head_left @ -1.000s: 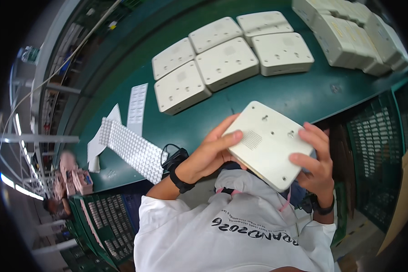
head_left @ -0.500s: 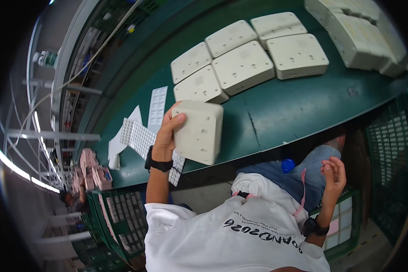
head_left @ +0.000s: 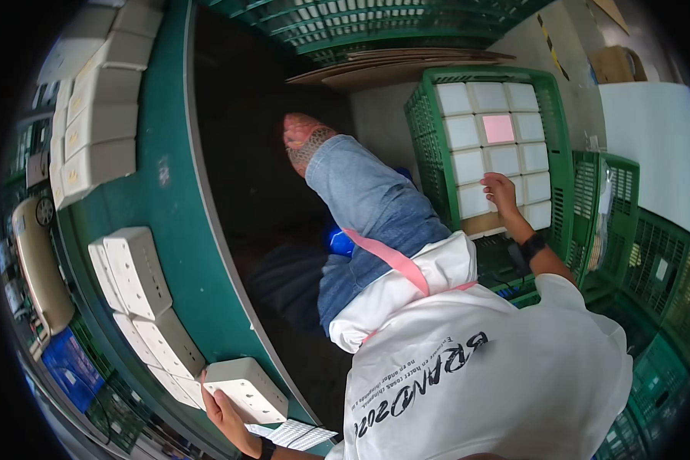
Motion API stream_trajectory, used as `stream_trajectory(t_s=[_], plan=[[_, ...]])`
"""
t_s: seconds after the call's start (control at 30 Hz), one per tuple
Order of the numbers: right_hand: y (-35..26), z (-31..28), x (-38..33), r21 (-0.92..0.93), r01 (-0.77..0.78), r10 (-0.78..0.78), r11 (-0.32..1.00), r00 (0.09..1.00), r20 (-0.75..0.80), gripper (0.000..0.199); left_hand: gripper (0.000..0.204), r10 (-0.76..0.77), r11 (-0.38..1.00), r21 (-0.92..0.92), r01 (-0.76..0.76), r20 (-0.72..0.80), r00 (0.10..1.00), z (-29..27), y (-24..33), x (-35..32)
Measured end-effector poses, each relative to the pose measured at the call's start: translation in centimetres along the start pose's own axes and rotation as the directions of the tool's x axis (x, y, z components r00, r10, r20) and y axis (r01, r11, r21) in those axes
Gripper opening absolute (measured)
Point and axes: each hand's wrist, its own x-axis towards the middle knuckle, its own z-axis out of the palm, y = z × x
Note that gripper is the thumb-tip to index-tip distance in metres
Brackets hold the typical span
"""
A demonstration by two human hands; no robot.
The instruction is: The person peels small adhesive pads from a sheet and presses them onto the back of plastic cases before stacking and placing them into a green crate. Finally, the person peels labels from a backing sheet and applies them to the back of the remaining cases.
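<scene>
At the lower left, my left hand (head_left: 226, 418) grips a white plastic box (head_left: 247, 389) by its side. This box is squarish with rounded corners and small holes in its top face; it is over the green table (head_left: 207, 299), close to its edge. Other white boxes (head_left: 139, 272) of the same kind lie in rows beside it. My right hand (head_left: 501, 193) hovers over a green crate (head_left: 557, 146) packed with white boxes (head_left: 468, 167). Its fingers are loosely bent and apart, and I see nothing in them. One box in the crate bears a pink label (head_left: 499, 129).
More white boxes (head_left: 103, 115) are stacked at the table's far end. A sheet of labels (head_left: 303, 435) lies by my left wrist. Green crates (head_left: 659, 261) stand to the right, flattened cardboard (head_left: 391, 69) behind. My leg (head_left: 376, 184) extends between table and crate.
My view has swung right, away from the table. My right hand has moved from beside my leg to over the crate. The left hand still holds its box.
</scene>
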Motion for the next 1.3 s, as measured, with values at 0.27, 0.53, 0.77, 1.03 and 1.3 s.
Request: stream_trajectory(t_s=[0.27, 0.53, 0.77, 1.03, 1.3], plan=[[17.7, -5.9, 3.1, 0.582, -0.297, 0.597, 0.757, 0.677, -0.431, 0.031, 0.043, 0.143, 0.963, 0.254, -0.087, -0.212, 0.967, 2.7, 2.4, -1.3], [17.2, -0.6, 1.9, 0.755, -0.276, 0.532, 0.595, 0.839, -0.113, 0.053, 0.047, 0.411, 0.705, 0.662, -0.255, -0.089, 0.907, 7.2, 4.5, -3.8], [16.0, 1.9, 3.0, 0.743, -0.220, 0.530, 0.632, 0.822, -0.208, 0.051, 0.050, 0.370, 0.738, 0.648, -0.189, -0.154, 0.916, 6.8, 3.6, -4.2], [10.6, -2.9, -4.3, 0.053, -0.047, 0.055, 0.997, 0.986, -0.159, 0.046, 0.049, 0.337, 0.761, 0.632, -0.148, -0.190, 0.922, 6.6, 3.7, -4.1], [-18.5, 5.2, -8.4, -0.369, 0.555, -0.611, 0.745, 0.790, -0.045, 0.053, 0.049, 0.304, 0.809, 0.579, -0.101, -0.266, 0.914, 7.5, 3.2, -4.5]])
